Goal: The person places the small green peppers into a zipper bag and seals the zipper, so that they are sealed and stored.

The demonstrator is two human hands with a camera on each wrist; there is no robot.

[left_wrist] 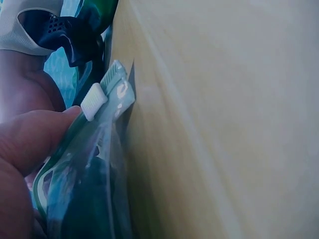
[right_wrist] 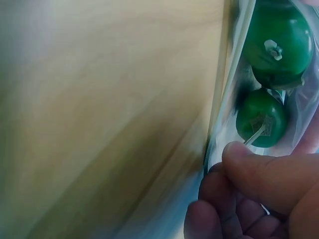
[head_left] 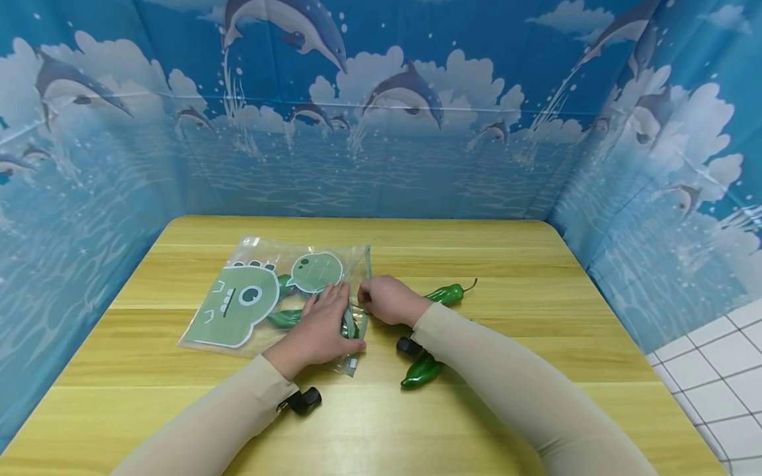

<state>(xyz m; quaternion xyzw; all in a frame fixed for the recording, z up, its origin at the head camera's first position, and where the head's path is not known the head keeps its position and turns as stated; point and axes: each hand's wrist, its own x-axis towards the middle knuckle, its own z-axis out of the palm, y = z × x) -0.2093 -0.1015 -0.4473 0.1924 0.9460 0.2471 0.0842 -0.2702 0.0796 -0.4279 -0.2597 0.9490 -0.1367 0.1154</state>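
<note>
A clear zip bag [head_left: 250, 246] with a green cartoon monster print lies on the table, its mouth facing right. Green chili peppers [head_left: 283, 319] are inside it. My left hand [head_left: 318, 327] rests on the bag near the mouth, fingers straight and thumb spread along the zip edge, close to the white slider [left_wrist: 93, 102]. At the mouth my right hand [head_left: 389, 301] pinches the thin stem of a green chili pepper [right_wrist: 261, 119], whose body sits inside the bag. Beside it in the right wrist view is another pepper [right_wrist: 279, 45]. My right fingertips partly hide the stem.
Right of the bag, a green chili pepper [head_left: 446, 294] with a curved stem lies behind my right forearm, and another pepper [head_left: 421, 371] lies partly under it. The yellow wooden table [head_left: 464, 423] meets a blue dolphin curtain [head_left: 381, 175] at the back and sides.
</note>
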